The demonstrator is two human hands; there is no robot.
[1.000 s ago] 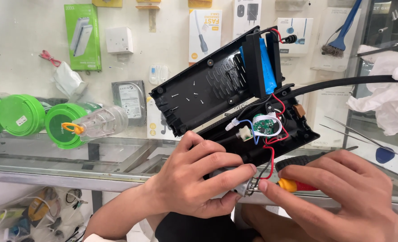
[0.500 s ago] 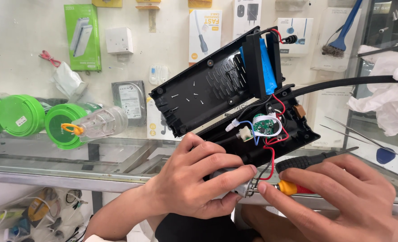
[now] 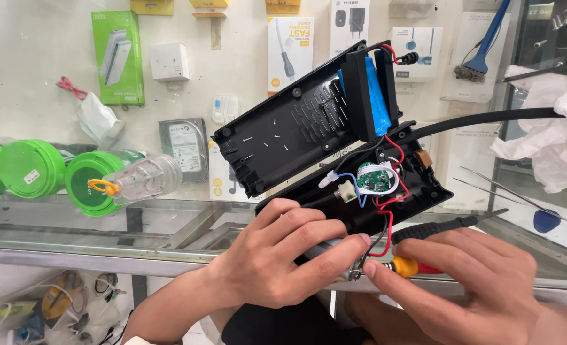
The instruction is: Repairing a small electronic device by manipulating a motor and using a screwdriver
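Over a glass counter (image 3: 104, 220) before a stocked wall, both hands' fingers (image 3: 334, 246) pinch an opened black casing (image 3: 360, 204).

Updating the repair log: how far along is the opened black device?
Done: black casing opened, round circuit board and blue battery exposed. In hand: left hand steadies the base, right hand touches a metal part by the red wire. Left: halves not yet rejoined.

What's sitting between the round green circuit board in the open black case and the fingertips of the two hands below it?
In the head view, red and black wires run down from the circuit board across the black case to where the left hand and right hand pinch them.
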